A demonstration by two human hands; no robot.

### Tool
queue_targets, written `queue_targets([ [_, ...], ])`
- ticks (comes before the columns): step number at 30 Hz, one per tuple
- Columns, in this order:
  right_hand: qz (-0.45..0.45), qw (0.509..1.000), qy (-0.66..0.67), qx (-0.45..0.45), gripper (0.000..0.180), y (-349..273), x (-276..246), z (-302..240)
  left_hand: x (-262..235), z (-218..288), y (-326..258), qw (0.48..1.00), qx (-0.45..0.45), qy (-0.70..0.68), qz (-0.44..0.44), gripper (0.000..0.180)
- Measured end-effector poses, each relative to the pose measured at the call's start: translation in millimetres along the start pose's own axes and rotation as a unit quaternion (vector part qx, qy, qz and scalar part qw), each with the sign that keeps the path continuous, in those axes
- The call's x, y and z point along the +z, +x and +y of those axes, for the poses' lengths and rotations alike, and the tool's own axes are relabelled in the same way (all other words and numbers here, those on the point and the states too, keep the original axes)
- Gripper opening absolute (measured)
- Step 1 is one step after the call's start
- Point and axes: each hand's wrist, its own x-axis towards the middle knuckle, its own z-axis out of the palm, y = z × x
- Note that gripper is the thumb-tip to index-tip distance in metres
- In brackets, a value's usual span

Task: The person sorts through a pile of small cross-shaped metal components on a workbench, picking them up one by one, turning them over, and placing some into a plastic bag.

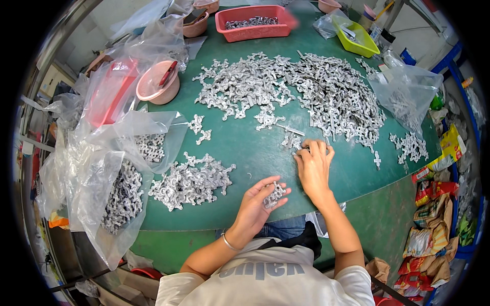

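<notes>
My left hand (251,204) is turned palm up near the table's front edge. Its fingers curl around a few small silver metal castings (274,196). My right hand (314,166) is farther forward on the table, knuckles up. Its fingers are bent and drawn together at the tips, which hide whatever they grip. Just left of those fingertips lies a small cluster of castings (291,141), with a thin metal bar (290,129) beyond it. A big heap of the same castings (337,92) spreads in front of my right hand. A smaller pile (191,181) lies left of my left hand.
Clear plastic bags (97,173) with castings crowd the table's left edge; another bag (406,94) lies at the right. A pink bowl (153,92) holds a red-handled tool. A red tray (252,33) and a yellow-green basket (360,43) stand at the back of the green table (240,140).
</notes>
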Motion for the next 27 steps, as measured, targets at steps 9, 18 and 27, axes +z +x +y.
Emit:
queue_targets([
  [9,-0.236,0.775,0.54,0.228,0.01,10.5,-34.8,22.0,-1.6,5.1,-0.7,1.0,-0.004,-0.012,0.009,0.027],
  [18,-0.149,0.669,0.71,0.159,0.019,263.2,-24.7,39.7,5.3,20.7,7.5,1.0,0.018,0.0,-0.005,0.026],
  [27,-0.284,0.814,0.506,-0.006,0.024,189.5,6.6,3.6,-3.2,38.1,2.4,0.999,0.035,-0.02,-0.019,0.031],
])
